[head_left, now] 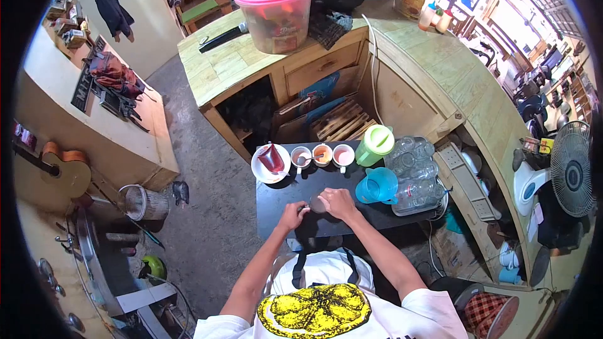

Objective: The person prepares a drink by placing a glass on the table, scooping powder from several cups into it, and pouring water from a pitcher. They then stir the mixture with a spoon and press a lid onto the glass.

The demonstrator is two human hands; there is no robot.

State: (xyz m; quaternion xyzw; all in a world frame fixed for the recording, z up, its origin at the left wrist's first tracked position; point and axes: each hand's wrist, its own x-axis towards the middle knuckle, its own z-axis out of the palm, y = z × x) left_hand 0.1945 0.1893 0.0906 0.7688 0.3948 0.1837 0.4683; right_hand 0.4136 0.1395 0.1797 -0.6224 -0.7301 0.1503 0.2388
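Observation:
Over the dark table (276,204), both hands are close together around a small, round greyish item (318,204) whose kind I cannot make out. My left hand (293,215) is closed at its left side, on what may be a dark handle. At its right edge my right hand (338,203) has its fingers curled on it. Beyond them stand a white bowl (259,172) with a red packet (271,159), and three cups: one with a spoon (301,158), one with orange contents (322,155), one with pinkish contents (343,156). A blue pitcher (378,185) is near my right hand.
A green lidded pitcher (375,144) and several upturned glasses (414,169) on a tray line the table's right side. A wooden counter (220,72) curves behind, bearing a pink-lidded tub (276,22). At right is a fan (571,169); at left, a wastebasket (143,203).

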